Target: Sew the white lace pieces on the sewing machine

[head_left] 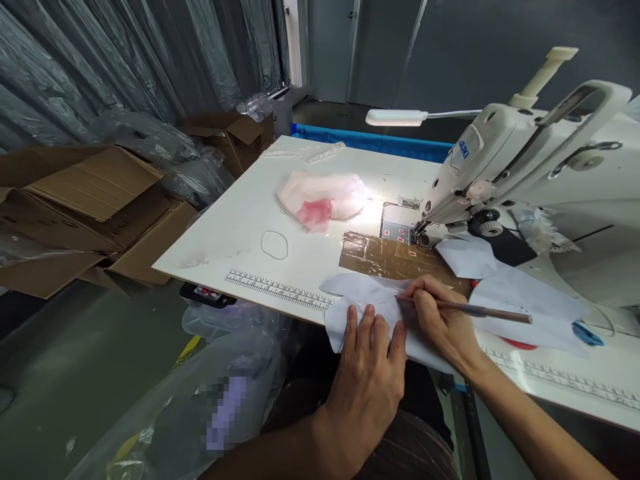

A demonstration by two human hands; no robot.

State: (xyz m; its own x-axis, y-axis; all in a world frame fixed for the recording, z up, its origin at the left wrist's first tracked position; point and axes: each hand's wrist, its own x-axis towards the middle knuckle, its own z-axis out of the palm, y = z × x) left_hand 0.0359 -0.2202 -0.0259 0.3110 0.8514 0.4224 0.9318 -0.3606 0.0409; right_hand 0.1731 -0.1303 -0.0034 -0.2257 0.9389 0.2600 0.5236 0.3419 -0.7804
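Note:
A piece of white fabric [350,288] lies at the front edge of the sewing table, partly hanging over it. My left hand [373,357] rests flat on it with fingers stretched out. In my right hand [445,320] is a slim brown pencil [500,313], held in a writing grip with its tip at the fabric. Another white fabric piece [525,303] spreads to the right of my right hand. Just beyond the hands, brown tape [370,253] covers part of the tabletop before the sewing machine [480,153].
A lit lamp [397,118] shines over a pale pink fabric bundle [320,193]. An elastic loop [275,245] and a printed ruler scale [277,290] are on the table [215,240]. Blue-handled scissors or a similar tool [587,333] sit right. Cardboard boxes [95,193] and plastic bags [200,393] crowd the left.

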